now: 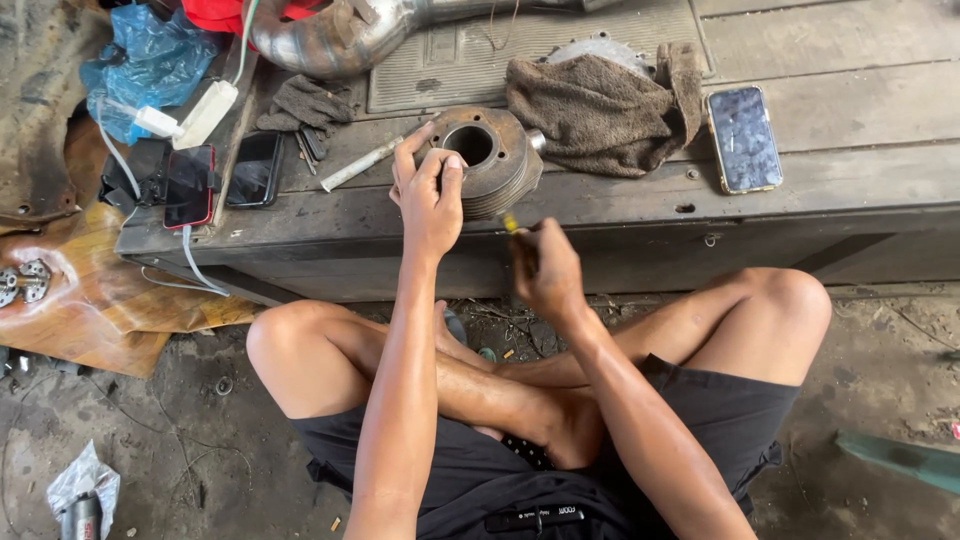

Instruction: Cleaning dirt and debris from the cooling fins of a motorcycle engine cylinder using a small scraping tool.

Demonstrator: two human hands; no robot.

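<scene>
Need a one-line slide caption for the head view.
Seated cross-legged, left hand steadies a finned metal cylinder on a wooden platform; right hand holds a yellow-tipped tool against it.

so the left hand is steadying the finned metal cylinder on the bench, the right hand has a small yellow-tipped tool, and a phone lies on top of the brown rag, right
Not quite. The head view shows the phone lying on the bare bench to the right of the brown rag, not on it. The rest holds: the left hand steadies the finned metal cylinder, and the right hand holds a small yellow-tipped tool.
</scene>
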